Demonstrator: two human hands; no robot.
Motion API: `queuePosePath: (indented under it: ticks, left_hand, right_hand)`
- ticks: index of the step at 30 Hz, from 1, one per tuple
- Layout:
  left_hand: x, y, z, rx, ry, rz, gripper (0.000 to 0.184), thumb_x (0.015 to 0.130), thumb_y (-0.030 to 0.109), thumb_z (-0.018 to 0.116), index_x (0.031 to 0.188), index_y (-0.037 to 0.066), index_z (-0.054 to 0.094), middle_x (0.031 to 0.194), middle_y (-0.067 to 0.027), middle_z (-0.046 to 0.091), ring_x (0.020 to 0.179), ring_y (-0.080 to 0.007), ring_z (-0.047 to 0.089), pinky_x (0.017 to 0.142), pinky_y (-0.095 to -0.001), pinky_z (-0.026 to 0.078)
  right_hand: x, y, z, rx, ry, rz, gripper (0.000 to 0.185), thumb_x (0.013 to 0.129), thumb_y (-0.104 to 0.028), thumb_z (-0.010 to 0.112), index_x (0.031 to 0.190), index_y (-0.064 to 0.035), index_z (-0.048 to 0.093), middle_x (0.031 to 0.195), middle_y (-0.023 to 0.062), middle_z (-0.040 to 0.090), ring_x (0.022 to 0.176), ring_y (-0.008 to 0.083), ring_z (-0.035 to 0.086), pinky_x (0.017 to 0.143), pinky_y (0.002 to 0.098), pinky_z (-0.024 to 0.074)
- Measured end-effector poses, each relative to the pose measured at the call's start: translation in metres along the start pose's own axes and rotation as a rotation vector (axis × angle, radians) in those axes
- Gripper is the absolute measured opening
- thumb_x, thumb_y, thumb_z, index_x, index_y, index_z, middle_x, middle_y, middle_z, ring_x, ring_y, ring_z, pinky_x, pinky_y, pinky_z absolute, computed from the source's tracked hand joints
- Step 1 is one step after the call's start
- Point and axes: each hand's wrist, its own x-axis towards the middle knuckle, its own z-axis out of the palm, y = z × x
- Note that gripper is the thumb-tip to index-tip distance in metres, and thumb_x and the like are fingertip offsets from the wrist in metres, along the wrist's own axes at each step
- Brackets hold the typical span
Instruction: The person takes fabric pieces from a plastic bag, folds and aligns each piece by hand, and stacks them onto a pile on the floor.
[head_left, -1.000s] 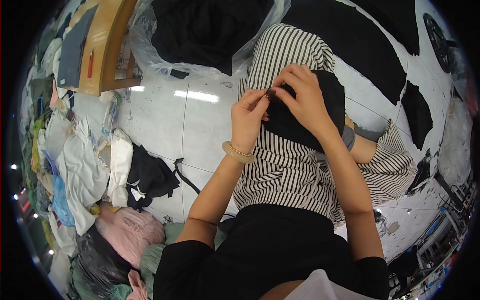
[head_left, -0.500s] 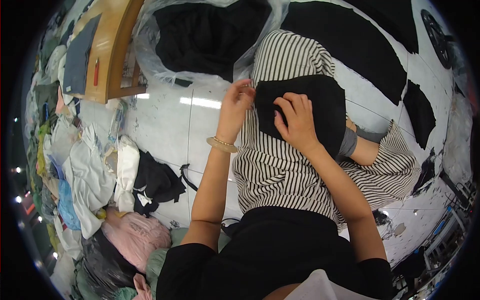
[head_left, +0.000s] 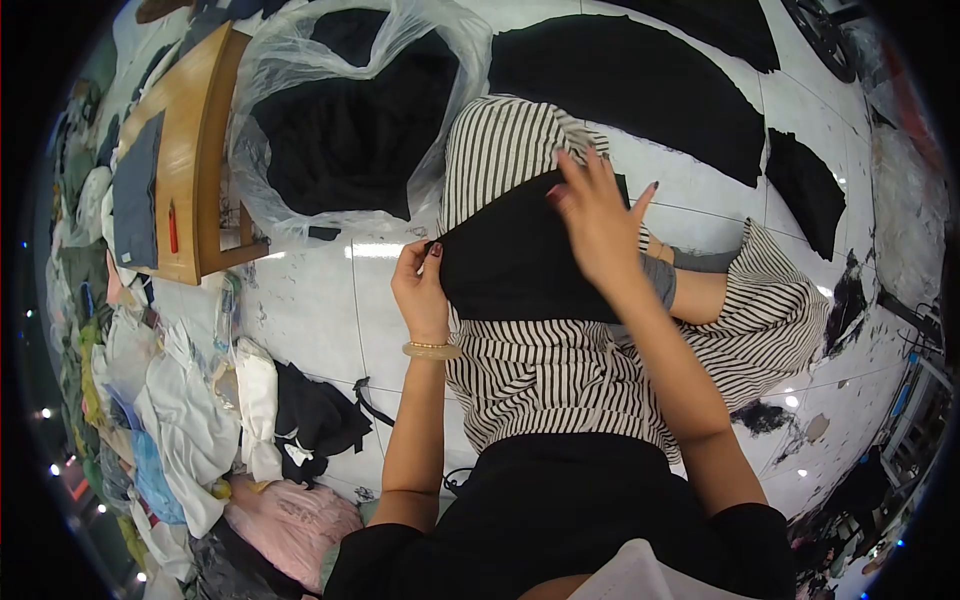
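A black fabric piece (head_left: 520, 255) lies across the striped trousers (head_left: 550, 375) on my lap. At its left corner, the thumb and fingers of my left hand (head_left: 421, 290) pinch the edge; a bracelet circles that wrist. Over the right part of the same piece is my right hand (head_left: 605, 225), its fingers spread and slightly blurred, with nothing visible in them.
A clear plastic bag (head_left: 250, 185) of black fabric stands ahead, beside a wooden table (head_left: 185, 100) bearing grey cloth (head_left: 137, 195) and a red tool (head_left: 172, 228). Black cut pieces (head_left: 640, 85) lie on the floor ahead and right. Garments and bags (head_left: 190, 390) are heaped left.
My left hand has moved left and down and now pinches the fabric's corner. My right hand has lifted and spread its fingers. The fabric has shifted left, and the camera view has moved.
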Motion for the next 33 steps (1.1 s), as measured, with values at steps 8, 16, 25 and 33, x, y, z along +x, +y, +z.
queuePosePath:
  ticks: [8, 16, 25, 33]
  left_hand:
    - [0.006, 0.000, -0.028, 0.284, -0.035, 0.021, 0.013, 0.091, 0.013, 0.065, 0.095, 0.002, 0.058, 0.084, -0.0030, 0.059, 0.077, -0.0120, 0.054, 0.070, -0.0255, 0.045]
    - [-0.007, 0.031, 0.019, 0.499, 0.009, 0.301, 0.033, 0.086, 0.017, 0.070, 0.113, 0.005, 0.056, 0.107, -0.0048, 0.058, 0.096, -0.0167, 0.054, 0.081, -0.0311, 0.043]
    - [-0.003, 0.021, 0.025, 0.425, -0.082, 0.170, 0.038, 0.084, 0.016, 0.073, 0.116, 0.005, 0.057, 0.109, -0.0049, 0.058, 0.093, -0.0156, 0.055, 0.080, -0.0299, 0.044]
    - [0.001, 0.021, 0.021, 0.458, -0.105, 0.156, 0.037, 0.083, 0.016, 0.073, 0.116, 0.006, 0.058, 0.107, -0.0037, 0.059, 0.094, -0.0157, 0.056, 0.081, -0.0306, 0.044]
  right_hand:
    - [0.025, 0.124, -0.007, 0.913, -0.167, 0.540, 0.043, 0.096, -0.042, 0.050, 0.087, -0.0042, 0.069, 0.082, 0.0006, 0.063, 0.078, 0.0095, 0.054, 0.074, 0.0254, 0.0399]
    - [0.031, 0.099, 0.004, 1.210, -0.287, 0.431, 0.016, 0.093, -0.016, 0.059, 0.083, -0.0049, 0.066, 0.070, -0.0038, 0.057, 0.062, 0.0036, 0.046, 0.058, 0.0193, 0.0357]
    - [0.021, 0.104, 0.002, 1.209, -0.277, 0.293, 0.012, 0.089, -0.008, 0.058, 0.088, 0.0005, 0.066, 0.088, 0.0027, 0.066, 0.075, 0.0084, 0.053, 0.071, 0.0221, 0.0424]
    - [0.030, 0.124, 0.013, 1.370, -0.051, 0.553, 0.022, 0.094, -0.020, 0.055, 0.084, -0.0047, 0.067, 0.075, -0.0026, 0.059, 0.062, 0.0049, 0.043, 0.058, 0.0200, 0.0328]
